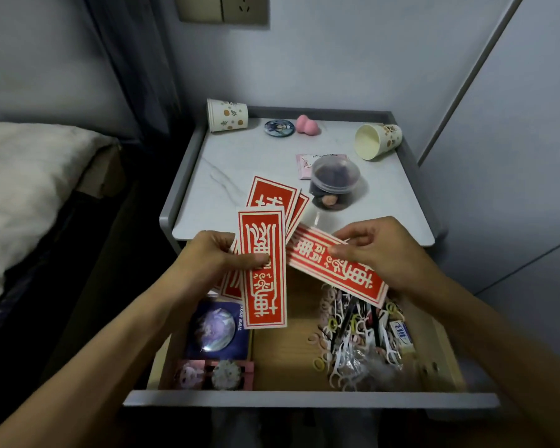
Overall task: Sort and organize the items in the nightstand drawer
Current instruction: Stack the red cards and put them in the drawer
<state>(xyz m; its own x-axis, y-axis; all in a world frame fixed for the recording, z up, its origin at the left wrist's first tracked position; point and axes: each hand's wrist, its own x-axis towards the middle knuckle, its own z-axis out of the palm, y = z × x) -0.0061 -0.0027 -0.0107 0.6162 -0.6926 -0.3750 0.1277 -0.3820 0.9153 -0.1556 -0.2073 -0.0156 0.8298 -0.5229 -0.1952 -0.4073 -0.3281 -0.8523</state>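
My left hand (214, 257) holds a fan of several red paper strips (263, 250) with cream lettering above the open drawer (282, 354). My right hand (379, 250) pinches one more red strip (330, 270), which lies slanted beside the fan. Inside the drawer, a dark blue card with a round badge (219, 331) and two pink-backed badges (212, 375) sit at the left. A heap of floss picks, small hair ties and foil packets (353, 337) fills the right side.
On the nightstand top (233, 169) lie two paper cups on their sides (227, 115) (377, 140), a round badge (279, 127), a pink sponge (307, 124), a lidded plastic jar (333, 182) and a pink packet (304, 164). A bed (23, 189) stands left, a wardrobe door right.
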